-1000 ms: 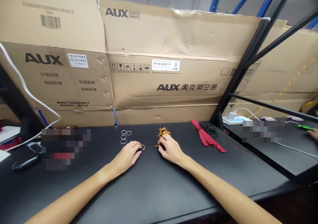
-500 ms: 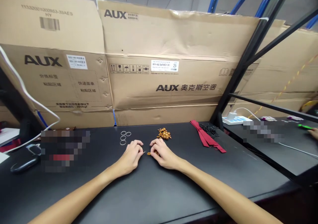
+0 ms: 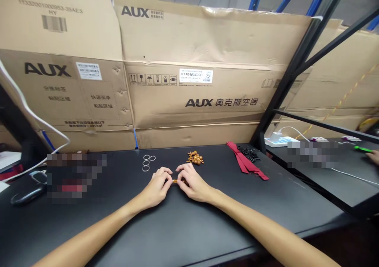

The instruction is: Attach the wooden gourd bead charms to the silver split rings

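Observation:
My left hand [image 3: 156, 186] and my right hand [image 3: 194, 184] meet fingertip to fingertip on the black table [image 3: 189, 219]. Between them sits a small orange-brown gourd charm [image 3: 175, 181], pinched by my right hand's fingers. My left hand's fingers are curled in a pinch; the metal ring picked up earlier is hidden inside them. Just beyond lie three loose metal rings [image 3: 147, 162] on the left and a pile of the same brown gourd charms [image 3: 195, 157] on the right.
Red ribbons [image 3: 245, 164] and small black parts [image 3: 250, 153] lie to the right. Cardboard boxes [image 3: 192, 70] wall off the back. A black frame post [image 3: 284, 77] rises at right. Another person's hand [image 3: 373, 155] rests on the neighbouring table. A black mouse [image 3: 23, 195] lies far left.
My right hand drew one gourd charm out of the pile toward me. My left hand lifted a ring off the table. Both hands came together at the centre.

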Motion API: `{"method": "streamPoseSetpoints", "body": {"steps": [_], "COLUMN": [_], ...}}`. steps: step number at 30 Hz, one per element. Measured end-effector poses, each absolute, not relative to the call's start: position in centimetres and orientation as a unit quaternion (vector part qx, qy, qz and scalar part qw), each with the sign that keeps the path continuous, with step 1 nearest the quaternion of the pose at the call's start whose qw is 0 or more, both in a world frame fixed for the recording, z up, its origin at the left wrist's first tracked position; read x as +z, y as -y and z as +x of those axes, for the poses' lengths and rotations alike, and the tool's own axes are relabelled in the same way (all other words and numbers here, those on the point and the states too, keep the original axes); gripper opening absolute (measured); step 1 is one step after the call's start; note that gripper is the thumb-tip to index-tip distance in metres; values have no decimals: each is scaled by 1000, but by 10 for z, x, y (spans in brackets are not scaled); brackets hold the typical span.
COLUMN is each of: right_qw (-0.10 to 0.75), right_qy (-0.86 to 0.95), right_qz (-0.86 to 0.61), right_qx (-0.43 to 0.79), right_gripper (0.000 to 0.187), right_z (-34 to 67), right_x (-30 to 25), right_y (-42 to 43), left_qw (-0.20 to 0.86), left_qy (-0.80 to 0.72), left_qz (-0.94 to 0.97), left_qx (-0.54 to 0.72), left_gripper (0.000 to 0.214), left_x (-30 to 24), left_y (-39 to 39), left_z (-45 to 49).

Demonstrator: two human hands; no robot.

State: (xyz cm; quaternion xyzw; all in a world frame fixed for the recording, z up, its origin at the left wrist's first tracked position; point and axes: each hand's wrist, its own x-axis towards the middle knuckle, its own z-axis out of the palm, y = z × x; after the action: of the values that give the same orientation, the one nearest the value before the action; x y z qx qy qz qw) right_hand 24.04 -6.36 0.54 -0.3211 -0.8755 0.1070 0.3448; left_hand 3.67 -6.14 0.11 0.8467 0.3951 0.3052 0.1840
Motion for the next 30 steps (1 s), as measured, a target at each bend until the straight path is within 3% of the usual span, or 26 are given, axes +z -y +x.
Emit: {"method": "streamPoseSetpoints", "body": {"steps": [11, 30], "right_qw": [367, 318], "right_qy": [874, 877], "right_qz": [-314, -358], "right_qx": [59, 28], "right_gripper": [8, 8], "right_z": [240, 243], "right_x": [4, -3], "right_y": [62, 55], "left_qw": [183, 158], "left_qy": [-404, -350], "left_qz": [846, 884], "left_qx": [296, 267], "left_gripper": [23, 21], "left_x": [0, 4], "left_y": [59, 61], "left_z": [37, 32]}}
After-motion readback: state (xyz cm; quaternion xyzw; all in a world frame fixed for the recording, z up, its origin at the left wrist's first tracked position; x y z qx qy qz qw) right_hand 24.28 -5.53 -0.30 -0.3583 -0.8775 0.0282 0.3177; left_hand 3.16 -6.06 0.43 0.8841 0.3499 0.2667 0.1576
